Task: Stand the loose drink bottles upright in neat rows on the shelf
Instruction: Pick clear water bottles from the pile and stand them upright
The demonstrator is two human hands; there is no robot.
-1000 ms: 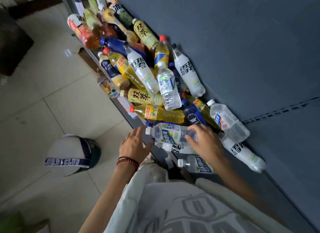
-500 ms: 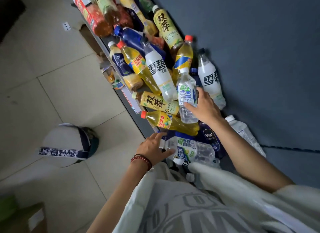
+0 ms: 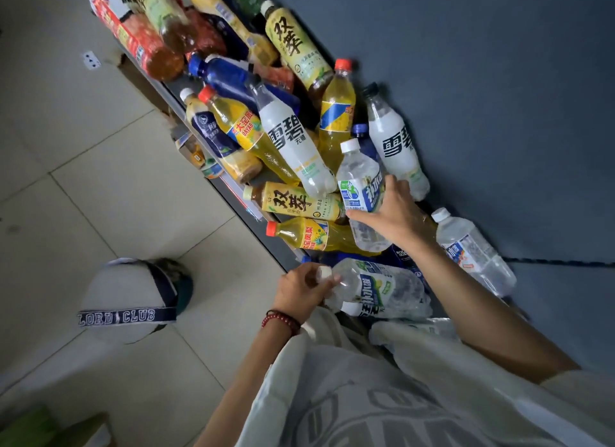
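A heap of drink bottles lies tumbled on a dark shelf [image 3: 266,243] against a blue-grey back wall. My right hand [image 3: 394,215] grips a clear water bottle with a blue-green label [image 3: 357,177], thumb across its front. My left hand [image 3: 304,288] pinches the white-capped neck of another clear water bottle with a green and blue label [image 3: 379,288], which lies on its side at the near end. Around them lie yellow juice bottles [image 3: 309,235], yellow tea bottles [image 3: 298,200], white soda bottles [image 3: 289,140] and blue bottles [image 3: 229,77].
A third clear water bottle [image 3: 472,250] lies against the back wall to the right. A white cap with a dark band [image 3: 133,300] sits on the tiled floor [image 3: 100,197] to the left. Red and brown bottles [image 3: 136,37] pile at the far end.
My left hand has closed round the neck of the near water bottle. My right hand has tightened round the blue-green labelled water bottle it reached half a second ago.
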